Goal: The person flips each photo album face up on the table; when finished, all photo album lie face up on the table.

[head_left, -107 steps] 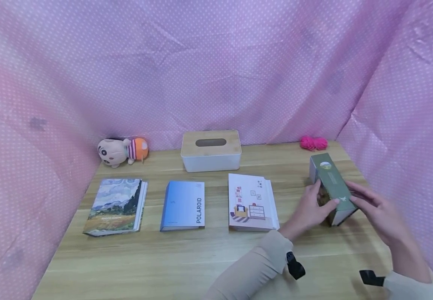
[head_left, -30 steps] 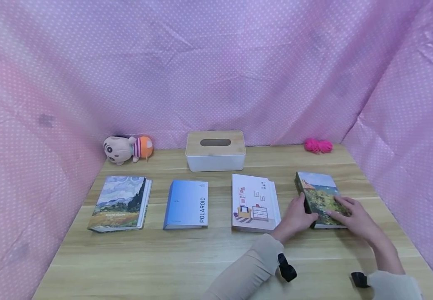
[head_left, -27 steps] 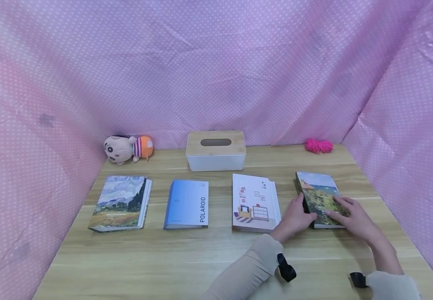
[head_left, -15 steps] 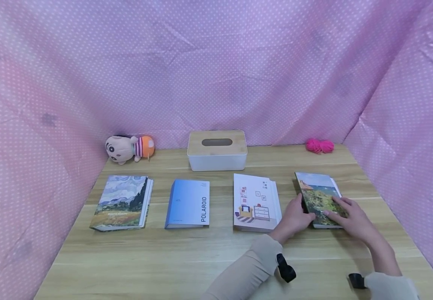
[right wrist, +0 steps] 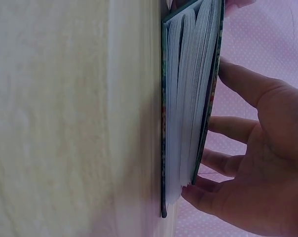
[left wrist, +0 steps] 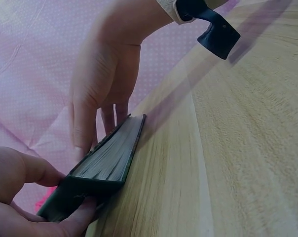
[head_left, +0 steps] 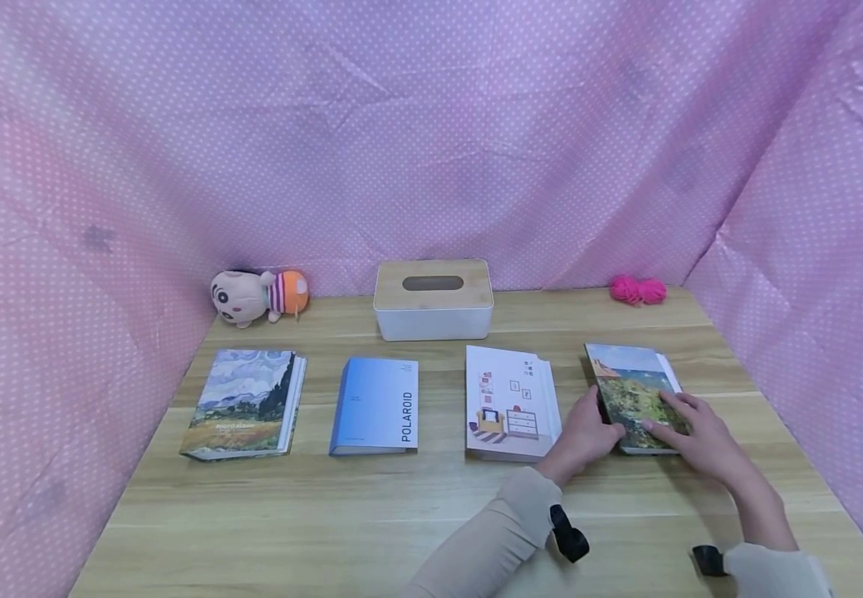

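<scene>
A thick photo album (head_left: pixel 629 394) with a painted garden and sea cover lies flat at the right of the table, front cover up. Its dark green spine (left wrist: pixel 75 192) faces left, and white pages (right wrist: pixel 188 98) show between the covers. My left hand (head_left: pixel 584 428) holds the spine near its front end between thumb and fingers. Spread over the front cover, my right hand (head_left: pixel 708 440) rests with mostly straight fingers (right wrist: pixel 235 128), some of them at the cover's opening edge. The front cover sits slightly left, so a strip of pages shows on the right.
To the left lie a white album (head_left: pixel 509 403) with a room drawing, a blue Polaroid album (head_left: pixel 375 407) and a landscape album (head_left: pixel 240 403). Behind stand a tissue box (head_left: pixel 433 320), a plush toy (head_left: pixel 240 295) and pink yarn (head_left: pixel 636 291). Pink dotted cloth (head_left: pixel 431 149) encloses the table.
The photo album stood on edge with its spine up; it now lies flat with the painted cover up. In the last second its front cover slid slightly left, with both hands.
</scene>
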Demonstrator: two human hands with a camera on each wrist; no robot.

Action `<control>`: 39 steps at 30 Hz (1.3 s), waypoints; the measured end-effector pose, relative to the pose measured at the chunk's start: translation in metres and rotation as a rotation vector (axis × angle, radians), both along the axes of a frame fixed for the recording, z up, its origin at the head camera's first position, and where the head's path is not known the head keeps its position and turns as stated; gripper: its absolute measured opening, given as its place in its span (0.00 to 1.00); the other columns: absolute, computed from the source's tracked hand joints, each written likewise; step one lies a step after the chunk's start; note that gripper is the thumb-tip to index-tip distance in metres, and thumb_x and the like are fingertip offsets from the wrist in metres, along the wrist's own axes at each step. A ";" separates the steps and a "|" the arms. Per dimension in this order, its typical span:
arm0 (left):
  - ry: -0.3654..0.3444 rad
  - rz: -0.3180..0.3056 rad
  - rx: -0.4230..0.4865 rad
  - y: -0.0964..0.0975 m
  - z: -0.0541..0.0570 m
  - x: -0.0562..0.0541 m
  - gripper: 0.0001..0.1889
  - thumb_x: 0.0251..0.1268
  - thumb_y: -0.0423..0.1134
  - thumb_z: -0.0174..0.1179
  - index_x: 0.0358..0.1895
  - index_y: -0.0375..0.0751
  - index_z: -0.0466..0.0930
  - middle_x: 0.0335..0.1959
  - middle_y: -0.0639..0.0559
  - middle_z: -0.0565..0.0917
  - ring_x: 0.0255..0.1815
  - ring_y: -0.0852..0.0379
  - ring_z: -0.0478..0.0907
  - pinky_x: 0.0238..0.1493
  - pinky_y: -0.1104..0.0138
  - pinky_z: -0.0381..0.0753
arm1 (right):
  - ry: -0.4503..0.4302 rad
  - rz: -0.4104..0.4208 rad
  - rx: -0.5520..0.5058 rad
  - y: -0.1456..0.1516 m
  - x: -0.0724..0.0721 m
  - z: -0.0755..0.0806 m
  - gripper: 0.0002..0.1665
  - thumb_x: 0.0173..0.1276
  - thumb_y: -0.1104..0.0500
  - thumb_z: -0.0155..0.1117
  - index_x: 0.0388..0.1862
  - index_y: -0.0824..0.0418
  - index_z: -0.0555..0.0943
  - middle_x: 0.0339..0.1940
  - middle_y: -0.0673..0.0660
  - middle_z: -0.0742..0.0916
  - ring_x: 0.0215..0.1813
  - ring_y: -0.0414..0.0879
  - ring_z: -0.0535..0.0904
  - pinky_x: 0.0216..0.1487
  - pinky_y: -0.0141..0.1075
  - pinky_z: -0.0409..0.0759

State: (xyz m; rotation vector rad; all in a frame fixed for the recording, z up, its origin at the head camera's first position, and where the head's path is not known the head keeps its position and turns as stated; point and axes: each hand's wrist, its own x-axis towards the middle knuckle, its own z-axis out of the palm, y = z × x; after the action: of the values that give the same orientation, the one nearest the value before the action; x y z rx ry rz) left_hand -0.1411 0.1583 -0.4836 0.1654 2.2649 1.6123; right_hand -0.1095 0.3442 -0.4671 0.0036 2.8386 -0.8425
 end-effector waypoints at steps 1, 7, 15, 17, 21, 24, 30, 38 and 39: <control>-0.004 0.005 0.002 0.000 0.000 0.000 0.33 0.57 0.33 0.65 0.67 0.53 0.65 0.62 0.59 0.74 0.63 0.64 0.70 0.61 0.67 0.73 | 0.000 0.000 0.000 0.000 0.000 0.000 0.49 0.70 0.38 0.54 0.74 0.71 0.53 0.66 0.86 0.56 0.62 0.84 0.52 0.54 0.74 0.57; -0.015 0.021 -0.006 0.000 0.001 0.000 0.33 0.57 0.34 0.65 0.67 0.54 0.65 0.62 0.59 0.74 0.63 0.63 0.70 0.61 0.66 0.73 | -0.009 -0.002 -0.004 -0.001 -0.001 0.001 0.50 0.70 0.38 0.53 0.74 0.70 0.52 0.66 0.86 0.55 0.63 0.84 0.51 0.54 0.75 0.57; 0.012 0.038 -0.117 -0.002 0.006 0.002 0.35 0.61 0.44 0.62 0.71 0.52 0.59 0.68 0.54 0.68 0.68 0.56 0.65 0.64 0.61 0.71 | 0.004 0.006 -0.012 -0.003 -0.003 0.002 0.49 0.70 0.38 0.53 0.73 0.73 0.54 0.66 0.86 0.56 0.63 0.84 0.52 0.56 0.74 0.56; 0.068 0.041 -0.166 -0.003 0.010 0.002 0.36 0.61 0.47 0.61 0.72 0.51 0.57 0.67 0.53 0.67 0.68 0.56 0.65 0.64 0.61 0.70 | 0.022 0.010 -0.012 -0.004 -0.005 0.004 0.48 0.71 0.39 0.53 0.72 0.74 0.55 0.66 0.87 0.56 0.63 0.84 0.53 0.56 0.74 0.56; 0.228 0.048 -0.250 -0.004 0.021 0.003 0.37 0.59 0.49 0.61 0.72 0.51 0.57 0.63 0.54 0.69 0.62 0.58 0.66 0.60 0.64 0.72 | 0.100 0.032 -0.002 -0.010 -0.012 0.013 0.44 0.71 0.44 0.55 0.70 0.77 0.58 0.64 0.87 0.59 0.62 0.84 0.55 0.56 0.74 0.57; 0.321 0.044 -0.296 -0.010 0.033 0.004 0.37 0.60 0.50 0.60 0.72 0.51 0.57 0.63 0.55 0.68 0.61 0.60 0.66 0.58 0.66 0.73 | 0.157 0.044 0.008 -0.018 -0.019 0.023 0.42 0.71 0.46 0.56 0.69 0.77 0.60 0.65 0.86 0.60 0.62 0.84 0.55 0.55 0.74 0.57; 0.451 0.022 -0.327 -0.030 0.056 0.005 0.34 0.64 0.49 0.56 0.73 0.48 0.56 0.68 0.53 0.63 0.65 0.58 0.63 0.57 0.67 0.75 | 0.229 0.065 0.005 -0.037 -0.033 0.046 0.41 0.71 0.47 0.57 0.70 0.73 0.60 0.67 0.83 0.59 0.64 0.83 0.54 0.56 0.75 0.55; 0.539 0.145 -0.416 -0.072 0.074 -0.008 0.31 0.63 0.47 0.57 0.69 0.47 0.62 0.70 0.51 0.63 0.68 0.54 0.62 0.60 0.62 0.74 | 0.253 0.078 0.008 -0.060 -0.051 0.070 0.45 0.70 0.41 0.56 0.73 0.68 0.57 0.72 0.79 0.56 0.68 0.79 0.50 0.60 0.74 0.51; 0.549 0.167 -0.397 -0.081 0.075 -0.011 0.31 0.63 0.46 0.57 0.69 0.47 0.62 0.70 0.50 0.63 0.68 0.54 0.62 0.60 0.62 0.75 | 0.263 0.081 0.007 -0.062 -0.053 0.071 0.45 0.70 0.41 0.56 0.73 0.68 0.57 0.72 0.78 0.56 0.69 0.79 0.50 0.60 0.74 0.51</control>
State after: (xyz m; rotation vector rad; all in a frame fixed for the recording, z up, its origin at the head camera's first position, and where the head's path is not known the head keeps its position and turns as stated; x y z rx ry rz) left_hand -0.1521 0.0777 -0.4089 0.3593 3.0404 1.2579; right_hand -0.1629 0.2821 -0.3958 -0.2367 3.0594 -0.8735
